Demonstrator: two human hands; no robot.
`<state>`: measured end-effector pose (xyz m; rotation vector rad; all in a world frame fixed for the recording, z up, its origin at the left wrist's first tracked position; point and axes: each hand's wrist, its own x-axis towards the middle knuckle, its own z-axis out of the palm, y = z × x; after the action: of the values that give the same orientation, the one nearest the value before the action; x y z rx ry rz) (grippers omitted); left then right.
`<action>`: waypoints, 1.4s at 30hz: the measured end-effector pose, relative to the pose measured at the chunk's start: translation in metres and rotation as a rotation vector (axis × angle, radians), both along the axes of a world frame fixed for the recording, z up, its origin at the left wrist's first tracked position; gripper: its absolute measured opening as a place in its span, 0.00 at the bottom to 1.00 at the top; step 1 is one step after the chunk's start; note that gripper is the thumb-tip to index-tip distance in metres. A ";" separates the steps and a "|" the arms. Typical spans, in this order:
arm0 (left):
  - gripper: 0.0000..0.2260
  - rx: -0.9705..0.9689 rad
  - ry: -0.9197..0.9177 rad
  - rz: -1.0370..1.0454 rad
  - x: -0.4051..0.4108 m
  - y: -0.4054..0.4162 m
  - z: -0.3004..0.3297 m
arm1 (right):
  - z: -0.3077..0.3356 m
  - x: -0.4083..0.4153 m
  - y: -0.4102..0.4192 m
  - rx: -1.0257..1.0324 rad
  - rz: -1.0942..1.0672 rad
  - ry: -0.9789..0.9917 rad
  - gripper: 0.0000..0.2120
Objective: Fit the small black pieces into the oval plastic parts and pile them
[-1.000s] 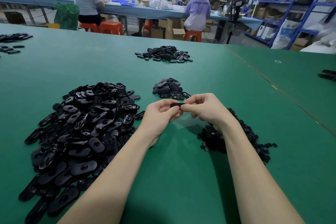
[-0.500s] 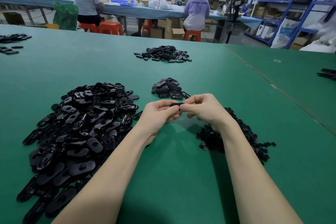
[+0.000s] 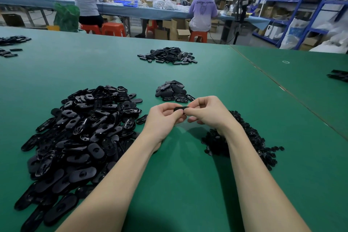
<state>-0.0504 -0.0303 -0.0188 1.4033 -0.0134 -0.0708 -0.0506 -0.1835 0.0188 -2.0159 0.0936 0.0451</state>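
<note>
Just above the green surface (image 3: 188,175), near the middle of the view, the two hands meet around one oval plastic part (image 3: 181,108). The left hand (image 3: 163,118) pinches its left end with curled fingers, and the right hand (image 3: 208,112) pinches the right end, thumb and fingertips bunched over the middle. Whether a small black piece sits under those fingertips cannot be told; they cover the spot.

By my reading the step in hand is the fitting itself: pressing an insert into the oval's central recess. The next move would call for a firm, square push until the piece seats, then a release onto the small pile of finished parts (image 3: 174,91) just beyond the hands.

To the left lies the large heap of oval parts (image 3: 81,128), glossy black moulded plastic, flat with rounded ends, some showing a smooth domed back with a central hole, others a ribbed hollow underside. To the right, partly behind the right forearm, is the heap of small black pieces (image 3: 250,137), matt, tiny and roundish, tangled into a dense mass. Another pile of ovals (image 3: 167,55) lies farther off. The surface looks like a smooth, slightly sheened mat, so loose parts would probably slide easily.
</note>
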 end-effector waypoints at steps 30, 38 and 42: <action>0.05 1.331 -0.604 0.274 0.083 -0.019 0.012 | -0.003 0.003 -0.019 -0.052 -0.085 -0.038 0.04; 0.03 0.993 -0.625 0.332 0.012 -0.017 0.017 | -0.002 0.003 -0.008 -0.164 -0.014 -0.051 0.03; 0.02 0.994 -0.597 0.276 -0.005 -0.008 0.014 | -0.002 0.005 0.004 -0.300 0.039 -0.076 0.04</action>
<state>-0.0551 -0.0384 -0.0050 2.3554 -0.3149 0.6549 -0.0456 -0.1793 0.0163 -2.3164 0.0123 -0.0226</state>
